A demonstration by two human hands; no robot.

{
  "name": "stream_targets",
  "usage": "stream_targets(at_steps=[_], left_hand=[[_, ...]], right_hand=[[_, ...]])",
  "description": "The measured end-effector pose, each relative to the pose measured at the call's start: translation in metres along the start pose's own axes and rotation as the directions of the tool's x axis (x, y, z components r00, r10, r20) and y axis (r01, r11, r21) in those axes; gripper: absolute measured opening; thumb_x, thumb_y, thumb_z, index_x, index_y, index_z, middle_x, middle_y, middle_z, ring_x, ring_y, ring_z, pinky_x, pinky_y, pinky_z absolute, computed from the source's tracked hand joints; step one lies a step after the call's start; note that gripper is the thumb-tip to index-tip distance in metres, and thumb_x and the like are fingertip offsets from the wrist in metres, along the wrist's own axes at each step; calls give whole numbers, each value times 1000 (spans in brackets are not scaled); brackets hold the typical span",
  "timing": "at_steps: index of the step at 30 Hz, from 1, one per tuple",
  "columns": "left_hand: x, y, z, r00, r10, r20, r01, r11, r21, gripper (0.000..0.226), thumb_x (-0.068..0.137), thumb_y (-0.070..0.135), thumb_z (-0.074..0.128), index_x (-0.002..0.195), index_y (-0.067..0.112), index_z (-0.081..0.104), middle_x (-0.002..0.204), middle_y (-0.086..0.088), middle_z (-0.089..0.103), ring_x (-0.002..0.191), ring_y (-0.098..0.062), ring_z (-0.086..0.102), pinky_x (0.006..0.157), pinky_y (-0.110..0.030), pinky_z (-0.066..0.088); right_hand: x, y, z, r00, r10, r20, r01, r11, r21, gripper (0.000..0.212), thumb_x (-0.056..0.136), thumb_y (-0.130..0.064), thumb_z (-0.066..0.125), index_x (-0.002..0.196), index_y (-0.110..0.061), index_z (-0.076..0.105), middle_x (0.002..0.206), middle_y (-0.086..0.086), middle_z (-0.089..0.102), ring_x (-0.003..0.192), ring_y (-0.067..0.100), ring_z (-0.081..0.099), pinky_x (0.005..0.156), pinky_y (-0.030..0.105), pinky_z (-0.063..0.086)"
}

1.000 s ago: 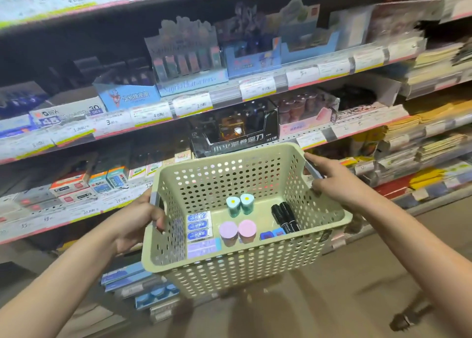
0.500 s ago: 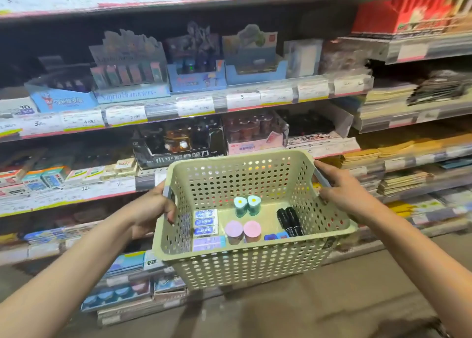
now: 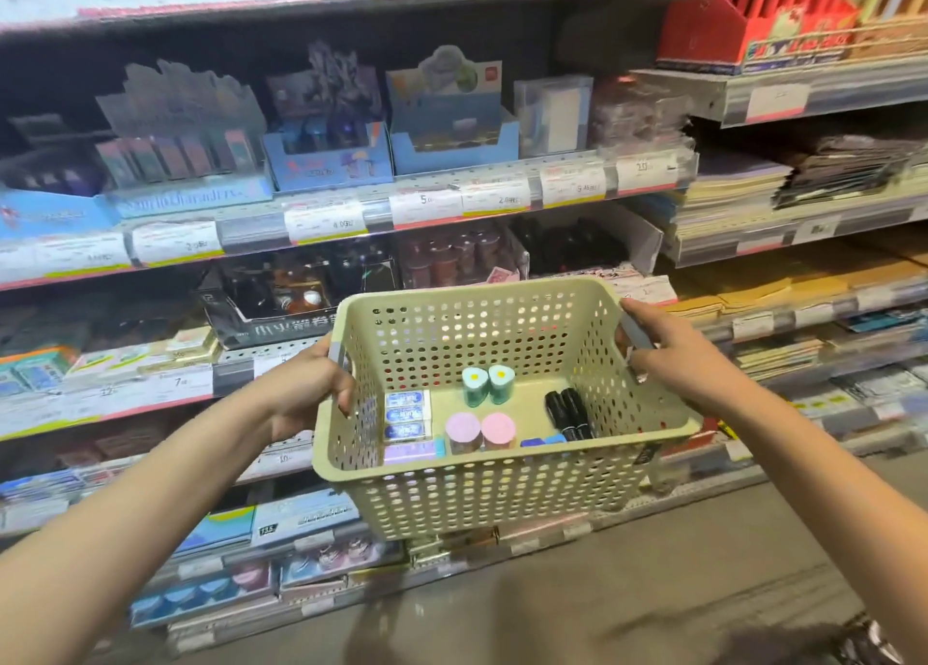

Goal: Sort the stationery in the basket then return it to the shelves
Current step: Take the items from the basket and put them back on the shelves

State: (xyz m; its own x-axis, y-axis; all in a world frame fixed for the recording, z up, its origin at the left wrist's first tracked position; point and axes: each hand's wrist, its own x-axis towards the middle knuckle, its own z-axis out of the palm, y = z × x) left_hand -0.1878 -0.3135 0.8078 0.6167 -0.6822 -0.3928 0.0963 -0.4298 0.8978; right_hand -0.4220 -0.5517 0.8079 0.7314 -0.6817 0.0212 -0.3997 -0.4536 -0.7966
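1. Store shelves (image 3: pixel 452 202) are seen across the background, in several tiers edged with price tags and stocked with display boxes; stacked paper goods are seen to the right.
2. One pale green perforated basket (image 3: pixel 502 493) is held in the air in front of the shelves, above the floor (image 3: pixel 653 589).
3. Two hands are counted: the left hand (image 3: pixel 306 388) is wrapped round the basket's left handle with fingers curled over the rim, and the right hand (image 3: pixel 673 358) is closed round the right handle.
4. Inside the basket, three blue-and-white erasers (image 3: pixel 408 415) are lined up at the left wall, with one lilac eraser (image 3: pixel 413 451) just in front of them.
5. Two black markers (image 3: pixel 570 413) are laid side by side at the right.
6. Two pink-lidded round items (image 3: pixel 481 429) are stood touching at the front centre.
7. Two teal heart-shaped items (image 3: pixel 487 384) are stood together behind them.
8. Small blue pieces (image 3: pixel 543 441) are partly hidden by the front wall; their number cannot be told.
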Motion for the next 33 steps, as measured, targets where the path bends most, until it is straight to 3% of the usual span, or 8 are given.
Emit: stream_targets(at_steps=[3, 9, 15, 19, 22, 24, 28, 33], left_hand=[[9, 3, -4, 1000, -1, -17, 0, 1000, -19, 60, 69, -26, 28, 96, 23, 48, 91, -18, 54, 85, -34, 55, 71, -41, 49], [16, 8, -10, 999, -37, -37, 36, 999, -25, 60, 54, -20, 41, 102, 16, 44, 89, -18, 55, 85, -35, 56, 71, -41, 50], [29, 7, -16, 996, -60, -73, 58, 998, -30, 66, 58, -20, 40, 113, 17, 45, 92, -19, 54, 87, -35, 54, 71, -41, 48], [28, 9, -10, 994, -58, -91, 51, 996, -69, 60, 53, -19, 42, 96, 22, 51, 85, -18, 54, 76, -32, 55, 64, -35, 48], [26, 9, -2, 994, -62, -92, 53, 995, -90, 66, 40, -12, 40, 94, 23, 55, 87, -19, 57, 74, -32, 57, 62, -35, 48], [28, 11, 5, 993, -61, -99, 52, 994, -93, 67, 39, -11, 40, 96, 21, 55, 84, -18, 60, 71, -31, 58, 62, -34, 48], [30, 17, 23, 993, -66, -97, 57, 993, -100, 74, 39, -10, 40, 106, 19, 52, 85, -20, 60, 67, -29, 58, 62, -35, 47], [32, 20, 48, 986, -110, -123, 95, 988, -126, 72, 39, -11, 40, 101, 23, 54, 79, -18, 60, 60, -27, 58, 57, -32, 48]], right_hand=[[17, 3, 1, 1000, 8, -8, -8, 1000, -7, 64, 86, 9, 49, 143, -15, 34, 122, 9, 54, 104, 20, 51, 84, 35, 47], [51, 10, 6, 1000, -13, 12, 14, 997, -75, 69, 81, 10, 51, 142, -18, 35, 115, 8, 58, 94, 24, 59, 70, 31, 51], [80, 6, 6, 992, -95, 79, 120, 904, -411, 62, 81, -3, 59, 140, -14, 39, 132, 12, 52, 113, 28, 54, 90, 34, 44], [95, 4, 6, 979, -158, 128, 202, 816, -542, 63, 81, -19, 62, 140, -15, 38, 140, 11, 40, 127, 28, 41, 104, 36, 35], [101, -12, 4, 913, -390, 122, 392, 753, -529, 49, 80, -23, 65, 127, -17, 53, 135, 5, 45, 121, 23, 47, 101, 37, 38], [106, -26, 6, 858, -445, 257, 511, 691, -511, 32, 81, -23, 64, 113, -21, 63, 119, -3, 58, 104, 15, 57, 91, 32, 45], [120, -41, 20, 728, -346, 592, 654, 610, -448, 20, 80, -22, 67, 100, -21, 68, 98, -8, 68, 79, 7, 59, 75, 22, 48], [133, -28, 48, 574, -221, 788, 747, 535, -395, 35, 75, -24, 74, 107, -15, 65, 99, 1, 66, 87, 19, 60, 69, 27, 45]])
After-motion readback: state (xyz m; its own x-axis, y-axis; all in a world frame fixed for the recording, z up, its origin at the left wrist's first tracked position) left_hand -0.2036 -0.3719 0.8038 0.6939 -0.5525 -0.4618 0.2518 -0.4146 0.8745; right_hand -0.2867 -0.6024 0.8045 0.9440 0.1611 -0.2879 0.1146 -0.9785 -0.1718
